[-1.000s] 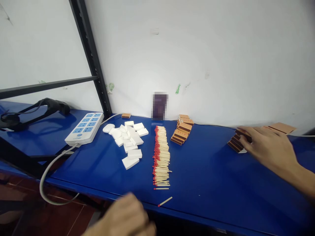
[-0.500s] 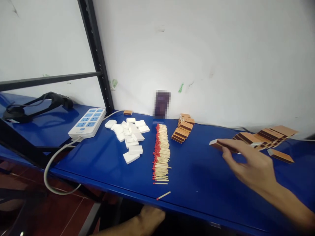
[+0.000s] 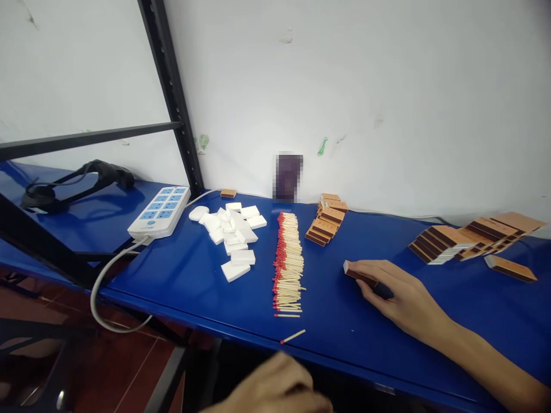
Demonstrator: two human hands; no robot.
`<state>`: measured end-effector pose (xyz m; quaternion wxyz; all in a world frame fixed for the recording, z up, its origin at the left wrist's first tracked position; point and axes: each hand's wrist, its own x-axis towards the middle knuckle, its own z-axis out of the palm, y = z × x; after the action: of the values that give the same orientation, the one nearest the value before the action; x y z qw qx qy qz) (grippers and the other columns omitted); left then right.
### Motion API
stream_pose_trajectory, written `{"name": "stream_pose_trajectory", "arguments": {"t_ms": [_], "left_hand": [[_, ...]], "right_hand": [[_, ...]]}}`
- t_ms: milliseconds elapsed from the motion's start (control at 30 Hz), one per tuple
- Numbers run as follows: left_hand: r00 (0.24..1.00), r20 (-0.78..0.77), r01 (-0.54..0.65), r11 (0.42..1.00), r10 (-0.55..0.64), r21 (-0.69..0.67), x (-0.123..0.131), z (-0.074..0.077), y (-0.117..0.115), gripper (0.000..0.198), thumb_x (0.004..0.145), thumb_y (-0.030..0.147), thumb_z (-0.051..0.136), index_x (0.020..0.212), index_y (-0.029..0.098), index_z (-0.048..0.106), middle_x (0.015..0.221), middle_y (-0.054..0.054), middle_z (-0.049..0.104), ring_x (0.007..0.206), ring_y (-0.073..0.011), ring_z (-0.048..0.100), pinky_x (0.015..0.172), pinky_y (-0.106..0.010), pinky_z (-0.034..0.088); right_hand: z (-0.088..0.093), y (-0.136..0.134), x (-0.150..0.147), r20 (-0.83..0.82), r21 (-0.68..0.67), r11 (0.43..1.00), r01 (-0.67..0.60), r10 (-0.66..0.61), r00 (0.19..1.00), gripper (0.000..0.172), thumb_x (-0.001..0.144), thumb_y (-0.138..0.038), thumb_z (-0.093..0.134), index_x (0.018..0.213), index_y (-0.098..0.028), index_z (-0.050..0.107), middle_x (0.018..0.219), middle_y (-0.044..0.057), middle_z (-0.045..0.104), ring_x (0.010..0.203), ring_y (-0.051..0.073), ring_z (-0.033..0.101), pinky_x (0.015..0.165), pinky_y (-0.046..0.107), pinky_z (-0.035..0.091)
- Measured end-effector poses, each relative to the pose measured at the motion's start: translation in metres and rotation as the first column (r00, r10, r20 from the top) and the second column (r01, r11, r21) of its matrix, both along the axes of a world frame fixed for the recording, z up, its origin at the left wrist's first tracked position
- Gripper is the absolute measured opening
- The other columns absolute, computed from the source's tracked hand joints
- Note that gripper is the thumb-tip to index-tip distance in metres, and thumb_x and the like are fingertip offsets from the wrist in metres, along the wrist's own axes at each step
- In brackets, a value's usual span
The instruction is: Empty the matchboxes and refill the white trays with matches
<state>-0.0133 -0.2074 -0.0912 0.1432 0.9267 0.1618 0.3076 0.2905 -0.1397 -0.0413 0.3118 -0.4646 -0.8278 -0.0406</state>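
So, right of the matches [image 3: 290,258], the right hand [image 3: 407,295] holds a matchbox [image 3: 358,275], and I can't tell if the left hand [image 3: 279,387] in front holds anything.

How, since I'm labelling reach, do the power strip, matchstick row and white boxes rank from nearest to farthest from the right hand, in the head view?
1. Matchstick row: left of the right hand.
2. White boxes: left of that row.
3. Power strip: farthest left of the three.

1 head view, facing forward, down over tabletop [image 3: 329,321]
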Motion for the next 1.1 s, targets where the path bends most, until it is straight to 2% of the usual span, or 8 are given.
{"name": "stream_pose_trajectory", "arguments": {"t_ms": [67, 100, 167, 300, 433, 533, 800, 1100], "left_hand": [[0.993, 0.054, -0.107, 0.986, 0.101, 0.129, -0.007, 0.033, 0.013, 0.024, 0.091, 0.010, 0.054, 0.113, 0.018, 0.061, 0.096, -0.005, 0.074, 0.080, -0.0192, 0.056, 0.068, -0.033, 0.049], [0.989, 0.043, -0.144, 0.980, 0.139, 0.138, -0.009, 0.043, 0.019, 0.031, 0.088, 0.002, 0.052, 0.114, 0.017, 0.060, 0.098, -0.005, 0.074, 0.079, -0.0186, 0.054, 0.069, -0.033, 0.047], [0.989, 0.007, -0.146, 0.980, 0.147, 0.132, -0.010, 0.053, 0.029, 0.040, 0.083, -0.005, 0.050, 0.115, 0.016, 0.060, 0.101, -0.005, 0.073, 0.081, -0.0187, 0.053, 0.071, -0.034, 0.047], [0.984, -0.043, -0.168, 0.974, 0.176, 0.150, -0.009, 0.055, 0.035, 0.040, 0.084, -0.004, 0.051, 0.116, 0.017, 0.060, 0.118, -0.009, 0.065, 0.097, -0.0235, 0.052, 0.079, -0.037, 0.049], [0.952, -0.064, -0.284, 0.943, 0.299, 0.175, -0.011, 0.063, 0.045, 0.028, 0.092, 0.011, 0.055, 0.119, 0.019, 0.059, 0.125, -0.013, 0.056, 0.101, -0.0255, 0.049, 0.080, -0.040, 0.051], [0.929, -0.092, -0.335, 0.920, 0.359, 0.203, -0.013, 0.069, 0.058, 0.030, 0.092, 0.019, 0.058, 0.122, 0.020, 0.057, 0.127, -0.013, 0.053, 0.104, -0.0271, 0.048, 0.084, -0.044, 0.050], [0.915, -0.105, -0.349, 0.895, 0.390, 0.278, -0.018, 0.071, 0.081, 0.038, 0.087, 0.034, 0.067, 0.121, 0.019, 0.057, 0.126, -0.013, 0.054, 0.107, -0.0292, 0.049, 0.086, -0.045, 0.049], [0.920, -0.087, -0.332, 0.877, 0.383, 0.348, -0.022, 0.070, 0.096, 0.040, 0.085, 0.045, 0.067, 0.114, 0.018, 0.062, 0.120, -0.013, 0.059, 0.105, -0.0286, 0.052, 0.085, -0.044, 0.048]], "right_hand": [[-0.001, 0.001, 0.001, -0.001, 0.004, 1.000, -0.004, 0.004, 1.000, 0.029, 0.092, -0.022, 0.055, 0.120, -0.029, 0.062, 0.111, 0.003, 0.071, 0.100, 0.021, 0.067, 0.083, 0.037, 0.057], [-0.002, 0.001, 0.001, -0.003, 0.004, 1.000, -0.005, 0.005, 1.000, 0.029, 0.092, -0.023, 0.054, 0.120, -0.029, 0.062, 0.111, 0.003, 0.071, 0.100, 0.021, 0.067, 0.083, 0.037, 0.057], [-0.002, 0.002, 0.001, -0.002, -0.002, 1.000, -0.003, 0.003, 1.000, 0.029, 0.093, -0.023, 0.054, 0.120, -0.029, 0.062, 0.111, 0.003, 0.070, 0.101, 0.021, 0.066, 0.084, 0.036, 0.056], [-0.002, 0.001, 0.001, -0.001, -0.014, 1.000, 0.005, -0.005, 1.000, 0.029, 0.094, -0.023, 0.053, 0.122, -0.028, 0.060, 0.112, 0.003, 0.069, 0.102, 0.022, 0.065, 0.085, 0.038, 0.055], [-0.001, 0.001, 0.001, -0.016, -0.021, 1.000, 0.000, 0.000, 1.000, 0.029, 0.094, -0.022, 0.053, 0.122, -0.029, 0.059, 0.112, 0.004, 0.069, 0.102, 0.021, 0.064, 0.085, 0.037, 0.055], [-0.001, 0.001, 0.001, -0.013, -0.031, 1.000, -0.004, 0.004, 1.000, 0.030, 0.094, -0.022, 0.053, 0.123, -0.029, 0.058, 0.113, 0.004, 0.068, 0.103, 0.021, 0.063, 0.085, 0.037, 0.055], [-0.001, 0.001, 0.002, -0.007, -0.058, 0.997, 0.055, -0.055, 0.998, 0.028, 0.095, -0.026, 0.051, 0.122, -0.027, 0.057, 0.115, 0.006, 0.065, 0.105, 0.022, 0.062, 0.087, 0.039, 0.054], [0.002, 0.001, 0.000, -0.038, -0.118, 0.990, 0.078, -0.082, 0.996, 0.027, 0.095, -0.026, 0.049, 0.120, -0.026, 0.058, 0.112, 0.005, 0.066, 0.103, 0.022, 0.062, 0.087, 0.038, 0.054]]}}
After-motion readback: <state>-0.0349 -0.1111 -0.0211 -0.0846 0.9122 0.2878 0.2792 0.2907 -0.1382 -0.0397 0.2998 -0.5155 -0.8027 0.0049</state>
